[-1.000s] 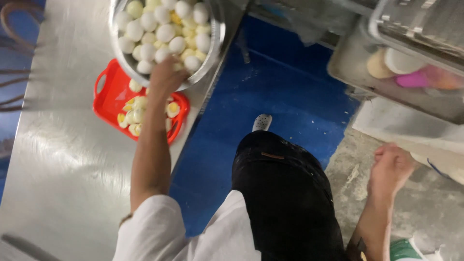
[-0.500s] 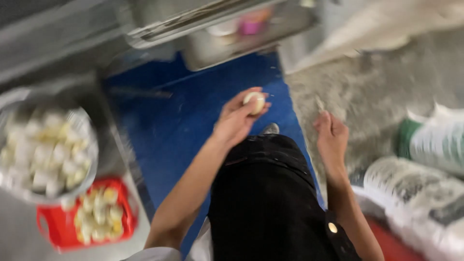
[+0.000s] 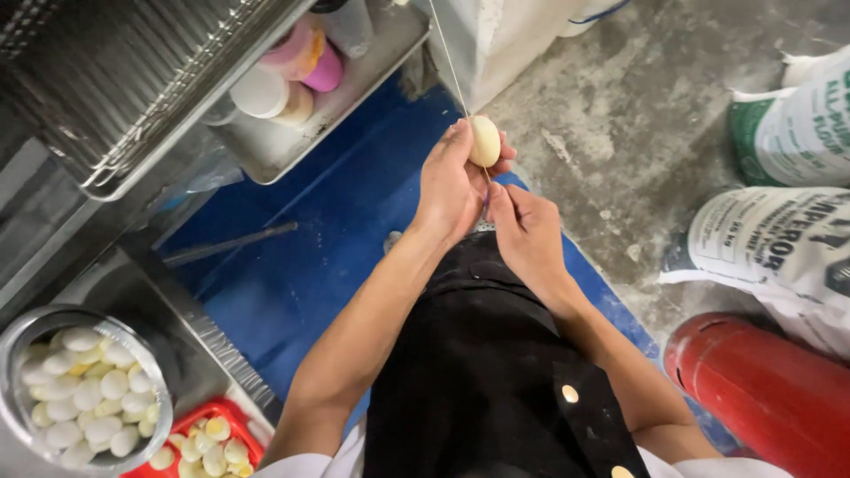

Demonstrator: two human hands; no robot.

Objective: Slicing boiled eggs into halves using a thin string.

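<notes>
At eight o'clock we see a steel bowl (image 3: 18, 354) of peeled eggs on the worktop (image 3: 133, 292), with a red basket (image 3: 243, 425) of halved eggs just beside it. At eleven o'clock a metal tray (image 3: 283, 150) carries pink and white cups. Our left hand (image 3: 452, 190) grips a peeled egg (image 3: 484, 141) against a taut thread (image 3: 447, 57) at twelve o'clock; our right hand (image 3: 527, 235), closed, pinches the thread below the egg. Flour sacks (image 3: 779, 239) at three o'clock and a red cylinder (image 3: 761, 389) at four hem the grey floor (image 3: 611, 115); open room lies ahead.
</notes>
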